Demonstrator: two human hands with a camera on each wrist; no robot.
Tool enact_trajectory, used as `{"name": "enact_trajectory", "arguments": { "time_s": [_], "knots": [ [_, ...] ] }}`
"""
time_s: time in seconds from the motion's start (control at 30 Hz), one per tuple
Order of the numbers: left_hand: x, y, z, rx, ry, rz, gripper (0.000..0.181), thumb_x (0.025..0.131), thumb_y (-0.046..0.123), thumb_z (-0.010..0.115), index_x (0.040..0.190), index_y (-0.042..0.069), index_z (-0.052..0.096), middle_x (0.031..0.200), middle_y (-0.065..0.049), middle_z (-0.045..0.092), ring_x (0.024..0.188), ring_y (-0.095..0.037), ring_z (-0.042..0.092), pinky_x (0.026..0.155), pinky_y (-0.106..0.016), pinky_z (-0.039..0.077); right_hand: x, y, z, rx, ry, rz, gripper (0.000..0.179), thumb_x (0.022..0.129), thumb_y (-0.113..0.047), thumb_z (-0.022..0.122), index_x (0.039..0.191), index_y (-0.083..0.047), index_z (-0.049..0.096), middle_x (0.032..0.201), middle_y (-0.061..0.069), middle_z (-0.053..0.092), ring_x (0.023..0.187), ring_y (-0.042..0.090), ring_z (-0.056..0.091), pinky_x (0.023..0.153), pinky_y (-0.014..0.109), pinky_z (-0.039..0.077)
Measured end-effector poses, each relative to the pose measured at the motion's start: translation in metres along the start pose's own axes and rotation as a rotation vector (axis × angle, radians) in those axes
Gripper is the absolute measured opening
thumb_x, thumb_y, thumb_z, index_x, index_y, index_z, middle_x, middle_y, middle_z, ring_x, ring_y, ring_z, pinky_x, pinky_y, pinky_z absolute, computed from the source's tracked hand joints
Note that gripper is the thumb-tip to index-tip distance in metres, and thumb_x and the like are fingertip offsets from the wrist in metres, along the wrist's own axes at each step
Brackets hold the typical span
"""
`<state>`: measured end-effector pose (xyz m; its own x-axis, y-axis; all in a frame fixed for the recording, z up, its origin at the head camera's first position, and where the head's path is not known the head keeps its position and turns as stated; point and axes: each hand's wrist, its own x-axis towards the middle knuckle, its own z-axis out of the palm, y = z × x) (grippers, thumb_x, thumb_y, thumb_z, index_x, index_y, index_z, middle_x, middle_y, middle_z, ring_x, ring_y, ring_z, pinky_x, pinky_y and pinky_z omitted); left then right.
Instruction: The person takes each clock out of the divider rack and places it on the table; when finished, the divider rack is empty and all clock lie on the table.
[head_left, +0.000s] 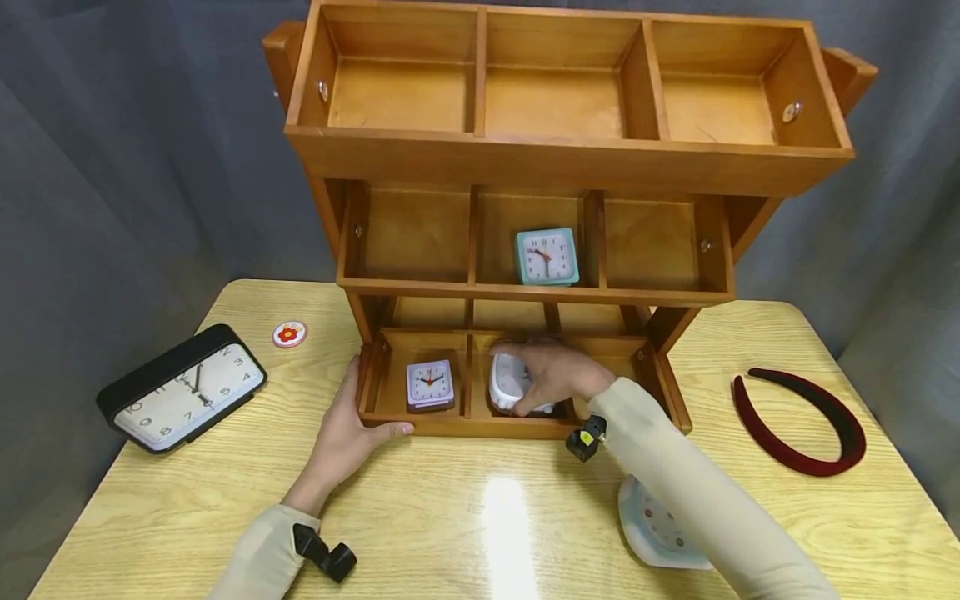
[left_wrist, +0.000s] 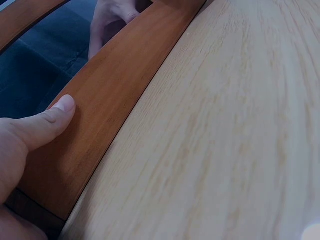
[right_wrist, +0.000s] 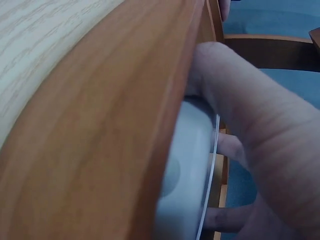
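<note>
The right hand reaches into the middle compartment of the bottom tray, its grip closed around a white clock, with the thumb on the side toward the tray's front edge. The clock sits in that compartment, partly hidden by the fingers. The left hand rests at the tray's front left corner, thumb flat on the front wall and fingers stretched along the left side; its grip is loose, not curled.

A purple clock stands near the front edge of the tray's left compartment. In the middle tray above, a teal clock leans in the front right corner of the middle compartment. On the tabletop, a black clock lies by the left edge, a flower badge toward the back left corner, and a dark red headband near the right edge. A pale blue clock is toward the front edge, partly covered by the right sleeve
</note>
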<state>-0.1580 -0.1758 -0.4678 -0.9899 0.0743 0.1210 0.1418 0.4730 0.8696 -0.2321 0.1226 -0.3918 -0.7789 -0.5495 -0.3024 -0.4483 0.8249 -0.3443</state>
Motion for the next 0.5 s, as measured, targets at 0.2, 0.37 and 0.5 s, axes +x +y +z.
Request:
{"name": "enact_trajectory", "arguments": {
  "time_s": [0.2, 0.37, 0.5],
  "knots": [
    [0.000, -0.001, 0.002, 0.003, 0.001, -0.008, 0.123, 0.068, 0.027, 0.089, 0.156, 0.010, 0.004, 0.162, -0.013, 0.015, 0.146, -0.034, 0.023, 0.119, -0.051, 0.020, -0.002, 0.003, -0.002, 0.048, 0.041, -0.045, 0.089, 0.066, -0.029, 0.086, 0.144, -0.022, 0.043, 0.106, 0.002, 0.061, 0.085, 0.016, 0.054, 0.070, 0.027, 0.047],
    [0.000, -0.001, 0.001, 0.011, 0.010, 0.009, 0.124, 0.067, 0.026, 0.089, 0.156, 0.012, 0.005, 0.161, -0.013, 0.016, 0.146, -0.034, 0.024, 0.119, -0.051, 0.021, -0.007, 0.000, -0.009, 0.050, 0.093, -0.076, 0.087, 0.064, -0.032, 0.087, 0.140, -0.020, 0.046, 0.099, 0.004, 0.059, 0.086, 0.018, 0.052, 0.067, 0.027, 0.047],
    [0.000, -0.002, 0.001, 0.005, 0.011, 0.017, 0.123, 0.067, 0.026, 0.089, 0.156, 0.014, 0.005, 0.161, -0.012, 0.017, 0.145, -0.033, 0.026, 0.119, -0.050, 0.022, -0.013, -0.003, -0.015, 0.046, 0.137, -0.057, 0.089, 0.063, -0.034, 0.088, 0.141, -0.023, 0.047, 0.101, 0.007, 0.055, 0.090, 0.021, 0.050, 0.069, 0.027, 0.047]
  ]
}}
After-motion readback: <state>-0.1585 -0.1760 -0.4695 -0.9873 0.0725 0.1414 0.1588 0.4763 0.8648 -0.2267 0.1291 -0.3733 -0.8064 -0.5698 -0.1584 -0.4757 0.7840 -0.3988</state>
